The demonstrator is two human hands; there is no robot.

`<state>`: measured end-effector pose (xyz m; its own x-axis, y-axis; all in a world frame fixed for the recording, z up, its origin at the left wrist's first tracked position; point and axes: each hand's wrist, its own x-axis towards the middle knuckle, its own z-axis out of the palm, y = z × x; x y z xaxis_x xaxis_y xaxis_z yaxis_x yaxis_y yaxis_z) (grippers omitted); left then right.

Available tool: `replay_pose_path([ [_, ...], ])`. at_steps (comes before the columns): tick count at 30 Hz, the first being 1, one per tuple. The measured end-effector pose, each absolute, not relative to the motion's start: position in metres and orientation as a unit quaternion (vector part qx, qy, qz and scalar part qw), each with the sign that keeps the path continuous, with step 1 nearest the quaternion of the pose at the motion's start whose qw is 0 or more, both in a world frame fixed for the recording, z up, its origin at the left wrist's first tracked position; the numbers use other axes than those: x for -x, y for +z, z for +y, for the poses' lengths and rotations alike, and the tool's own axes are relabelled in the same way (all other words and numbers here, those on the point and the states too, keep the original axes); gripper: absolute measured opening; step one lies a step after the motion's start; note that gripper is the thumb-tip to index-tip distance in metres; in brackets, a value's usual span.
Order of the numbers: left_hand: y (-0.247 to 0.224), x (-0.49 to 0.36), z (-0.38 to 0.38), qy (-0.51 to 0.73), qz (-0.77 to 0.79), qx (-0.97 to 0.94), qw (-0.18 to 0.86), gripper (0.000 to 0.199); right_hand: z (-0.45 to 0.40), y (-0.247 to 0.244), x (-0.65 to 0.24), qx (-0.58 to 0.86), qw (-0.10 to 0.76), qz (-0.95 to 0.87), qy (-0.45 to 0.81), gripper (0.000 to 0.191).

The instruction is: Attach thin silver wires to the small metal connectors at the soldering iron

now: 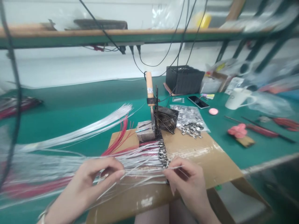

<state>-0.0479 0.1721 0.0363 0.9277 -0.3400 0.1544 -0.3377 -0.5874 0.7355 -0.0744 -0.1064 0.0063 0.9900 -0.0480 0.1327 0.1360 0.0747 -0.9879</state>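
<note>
My left hand (100,177) pinches thin white wires between thumb and forefinger at the lower left. Across from it, my right hand (185,177) is closed on the same white wire (144,170), whose end pokes out past the fingers. Just behind lies a row of white and red wires (140,154) with small metal connectors (162,152) at their right ends. A soldering iron (150,90) with a wooden handle stands upright in a holder beyond them. How many strands each hand grips is blurred.
A small black fan (167,119) stands beside the iron. A bag of metal connectors (187,115) lies partly spilled on the cardboard (205,152). Farther right are a phone (198,101), a white mug (238,98) and a screwdriver (261,129). Black cables (178,49) hang from the shelf.
</note>
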Motion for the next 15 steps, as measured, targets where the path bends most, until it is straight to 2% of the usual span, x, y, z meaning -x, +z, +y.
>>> replay_pose_path([
  [15, 0.0342, 0.0514, 0.1694, -0.007, -0.182, -0.883, 0.433, 0.023, -0.1056, 0.0023, 0.074, 0.655, 0.752, -0.05, -0.052, 0.027],
])
